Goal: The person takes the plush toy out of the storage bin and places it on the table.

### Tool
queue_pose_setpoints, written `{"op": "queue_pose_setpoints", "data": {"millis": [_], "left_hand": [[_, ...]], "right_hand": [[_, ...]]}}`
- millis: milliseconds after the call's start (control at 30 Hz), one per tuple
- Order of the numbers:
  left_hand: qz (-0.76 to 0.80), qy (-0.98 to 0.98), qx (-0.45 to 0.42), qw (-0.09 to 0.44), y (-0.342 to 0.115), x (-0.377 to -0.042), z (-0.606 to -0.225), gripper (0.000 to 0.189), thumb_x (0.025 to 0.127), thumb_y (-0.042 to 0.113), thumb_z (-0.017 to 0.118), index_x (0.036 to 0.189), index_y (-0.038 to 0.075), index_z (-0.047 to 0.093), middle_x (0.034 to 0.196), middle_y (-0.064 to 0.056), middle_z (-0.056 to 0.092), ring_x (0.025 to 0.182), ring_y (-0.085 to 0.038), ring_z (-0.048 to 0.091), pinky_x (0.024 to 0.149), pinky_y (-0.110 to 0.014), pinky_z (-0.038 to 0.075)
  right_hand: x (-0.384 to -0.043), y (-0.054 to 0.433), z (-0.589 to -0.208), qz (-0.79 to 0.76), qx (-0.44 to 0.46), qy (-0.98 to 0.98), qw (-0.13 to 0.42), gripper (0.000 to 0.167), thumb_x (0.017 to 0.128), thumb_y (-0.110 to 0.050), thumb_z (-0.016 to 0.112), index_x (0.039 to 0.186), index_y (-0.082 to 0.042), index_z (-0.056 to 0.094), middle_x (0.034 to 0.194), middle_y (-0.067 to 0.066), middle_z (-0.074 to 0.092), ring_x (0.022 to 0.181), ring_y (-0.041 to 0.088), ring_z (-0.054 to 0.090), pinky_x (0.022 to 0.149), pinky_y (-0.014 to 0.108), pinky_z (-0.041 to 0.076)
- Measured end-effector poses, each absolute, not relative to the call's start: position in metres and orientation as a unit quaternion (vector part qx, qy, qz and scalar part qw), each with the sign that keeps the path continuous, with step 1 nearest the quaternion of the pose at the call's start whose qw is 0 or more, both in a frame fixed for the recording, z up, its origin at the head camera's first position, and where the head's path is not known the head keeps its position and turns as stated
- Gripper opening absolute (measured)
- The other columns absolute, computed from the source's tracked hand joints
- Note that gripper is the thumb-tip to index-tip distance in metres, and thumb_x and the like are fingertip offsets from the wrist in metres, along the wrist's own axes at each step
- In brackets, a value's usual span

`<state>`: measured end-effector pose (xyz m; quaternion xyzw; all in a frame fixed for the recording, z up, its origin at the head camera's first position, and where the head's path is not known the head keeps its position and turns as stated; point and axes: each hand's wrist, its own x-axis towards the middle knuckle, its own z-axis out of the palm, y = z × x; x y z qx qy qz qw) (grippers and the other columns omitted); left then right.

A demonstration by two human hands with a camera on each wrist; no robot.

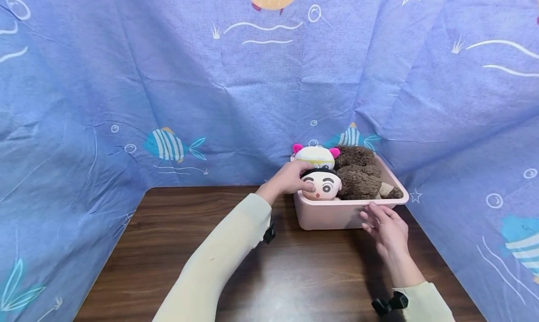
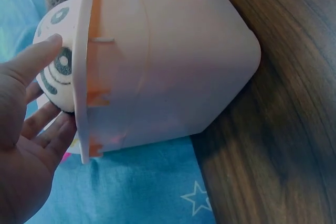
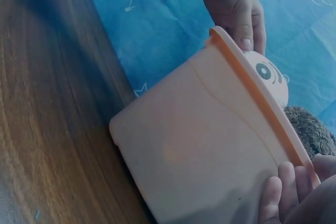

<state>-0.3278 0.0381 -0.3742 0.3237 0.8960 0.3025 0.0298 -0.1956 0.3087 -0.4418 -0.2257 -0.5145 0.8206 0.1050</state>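
A pink plastic bin (image 1: 328,216) stands at the back right of the table, filled with plush toys. My left hand (image 1: 290,178) grips the round head of a black-haired plush doll (image 1: 327,187) at the bin's front left, thumb over its face and fingers behind. In the left wrist view, the doll's face (image 2: 64,82) shows just past the rim. My right hand (image 1: 389,230) holds the bin's front rim near the right corner; the right wrist view shows its fingers (image 3: 286,187) against the outer wall and the thumb over the rim.
Behind the doll sits a white plush toy (image 1: 313,154) with pink ears. A shaggy brown plush toy (image 1: 360,177) takes up the bin's right side. The dark wooden table (image 1: 168,247) meets a blue fish-print cloth (image 1: 236,106) at its back and sides.
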Motion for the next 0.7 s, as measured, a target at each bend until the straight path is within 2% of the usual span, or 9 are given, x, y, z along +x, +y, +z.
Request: {"op": "queue_pose_setpoints", "data": {"millis": [200, 700], "left_hand": [[0.303, 0.901, 0.309, 0.019, 0.0443, -0.3277, -0.3786, 0.071, 0.083, 0.027, 0.087, 0.147, 0.015, 0.058, 0.148, -0.001, 0.06, 0.142, -0.023, 0.048, 0.12, -0.036, 0.036], [0.327, 0.892, 0.31, -0.047, 0.0441, -0.3208, -0.3809, 0.054, 0.084, 0.026, 0.086, 0.135, 0.019, 0.07, 0.134, 0.002, 0.069, 0.135, -0.019, 0.056, 0.115, -0.03, 0.04]], "right_hand": [[-0.1996, 0.309, -0.4432, 0.819, -0.227, -0.515, 0.11, 0.016, 0.092, -0.016, 0.078, 0.092, -0.014, 0.063, 0.082, -0.003, 0.079, 0.07, 0.009, 0.076, 0.053, 0.025, 0.058], [-0.2023, 0.3067, -0.4373, 0.808, -0.248, -0.52, 0.12, 0.013, 0.091, -0.011, 0.079, 0.086, -0.014, 0.067, 0.078, -0.001, 0.079, 0.067, 0.009, 0.075, 0.049, 0.025, 0.056]]}}
